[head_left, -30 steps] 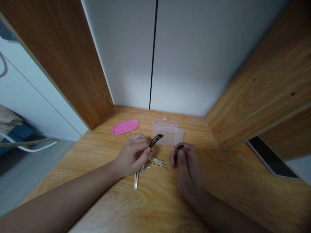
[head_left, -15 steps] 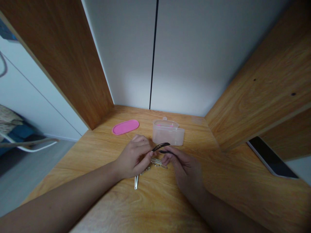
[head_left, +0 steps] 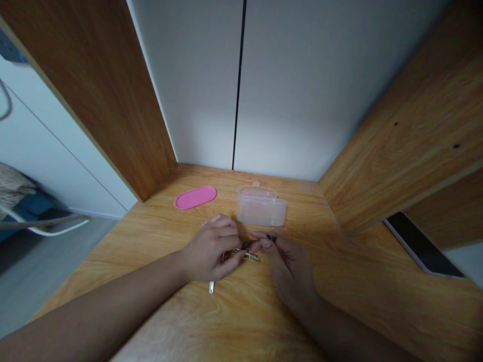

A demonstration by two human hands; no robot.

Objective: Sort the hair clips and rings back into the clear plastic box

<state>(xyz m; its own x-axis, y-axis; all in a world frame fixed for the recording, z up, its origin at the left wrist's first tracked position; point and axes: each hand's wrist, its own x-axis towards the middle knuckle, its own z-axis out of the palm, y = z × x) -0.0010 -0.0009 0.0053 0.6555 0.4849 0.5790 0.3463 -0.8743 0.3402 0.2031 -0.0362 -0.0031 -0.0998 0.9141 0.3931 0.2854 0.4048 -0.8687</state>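
On the wooden desk (head_left: pixel 339 301), just in front of the clear plastic box (head_left: pixel 261 207), we have both hands meeting over a small heap of silver hair clips (head_left: pixel 247 254). Our left hand (head_left: pixel 211 249) is curled, fingers pinched narrow at the near edge of the heap, and a dark hair clip (head_left: pixel 246 245) shows only as a sliver between its fingertips and those of our right hand (head_left: pixel 289 264). The right hand is likewise closed to a pinch, with a second dark clip end (head_left: pixel 271 237) peeping above its fingers; how firmly either hand grips we cannot tell, since the fingers hide most of the metal. One silver clip (head_left: pixel 212 286) pokes out from under the left hand toward us. To do this handling well, we judge it best to keep the pinches on the flat ends of the dark clips, hold them a little clear of the silver ones so nothing tangles, and work with small finger movements rather than wrist swings. The pink lid (head_left: pixel 195 197) lies apart to the left of the box, and a dark phone (head_left: pixel 422 245) rests well off to the right.
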